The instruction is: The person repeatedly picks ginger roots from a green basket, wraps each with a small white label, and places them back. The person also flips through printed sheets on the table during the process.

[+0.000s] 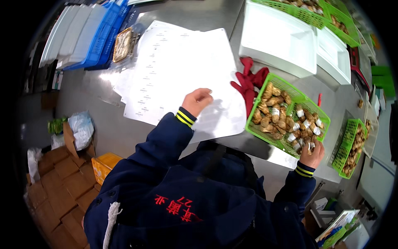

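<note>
Over a large white label sheet (182,62) hovers my left hand (198,101), its fingers half bent. Thumb and forefinger are a little apart, with nothing visible between them. At the near right corner of a green plastic basket (286,83), my right hand (312,156) is closed around a mushroom (310,147), partly hidden by the fingers. Brown mushrooms (271,114) fill the basket's left section. In its right section are more mushrooms (304,124), several wrapped with white labels.
Dark red gloves (249,83) lie left of the basket. Beyond are white bins (277,39); a second green basket (352,149) stands at the right edge. A wrapped tray (122,45) and stacked blue and white crates (89,37) sit far left. Brown cartons (58,191) are below.
</note>
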A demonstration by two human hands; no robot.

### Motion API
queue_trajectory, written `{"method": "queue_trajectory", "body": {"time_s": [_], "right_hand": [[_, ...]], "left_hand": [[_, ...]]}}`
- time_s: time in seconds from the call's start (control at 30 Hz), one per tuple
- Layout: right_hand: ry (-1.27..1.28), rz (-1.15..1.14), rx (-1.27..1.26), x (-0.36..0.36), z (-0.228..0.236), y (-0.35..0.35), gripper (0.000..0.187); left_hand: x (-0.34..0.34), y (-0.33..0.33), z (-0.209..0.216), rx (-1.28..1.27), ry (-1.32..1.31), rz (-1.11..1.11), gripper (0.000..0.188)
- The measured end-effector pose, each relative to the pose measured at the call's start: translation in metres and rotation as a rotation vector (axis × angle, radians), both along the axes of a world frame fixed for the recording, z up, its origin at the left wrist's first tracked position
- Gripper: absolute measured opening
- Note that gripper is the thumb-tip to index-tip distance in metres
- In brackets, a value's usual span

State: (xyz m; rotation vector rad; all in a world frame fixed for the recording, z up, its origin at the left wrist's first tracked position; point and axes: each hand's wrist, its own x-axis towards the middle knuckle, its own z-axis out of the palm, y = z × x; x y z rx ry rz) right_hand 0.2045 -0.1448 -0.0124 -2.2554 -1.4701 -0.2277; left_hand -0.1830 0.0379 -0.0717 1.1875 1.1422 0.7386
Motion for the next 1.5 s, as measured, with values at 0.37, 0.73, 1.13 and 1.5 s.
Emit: {"method": "queue_trajectory", "body": {"time_s": [0.37,0.73,1.13,1.5], "right_hand": [[0.553,0.578,-0.042,-0.164,-0.001,0.1,0.021],[0.69,0.763,-0.25,-0.242,-0.023,0.122,0.017],[1.422,0.263,-0.59,-0.281,-0.107,0.175,0.039],[1.011,0.366,-0.535,-0.327,-0.117,0.203,0.028]], "left_hand": [[-0.168,0.096,-0.081,-0.131,0.642,0.487,0.057],[-0.263,0.102,0.077,0.185,0.265,0.199,0.027],[-0.398,0.241,0.079,0.786,1.454,0.509,0.042],[-0.202,0.027,-0.008,0.778,0.776,-0.113,0.036]]}}
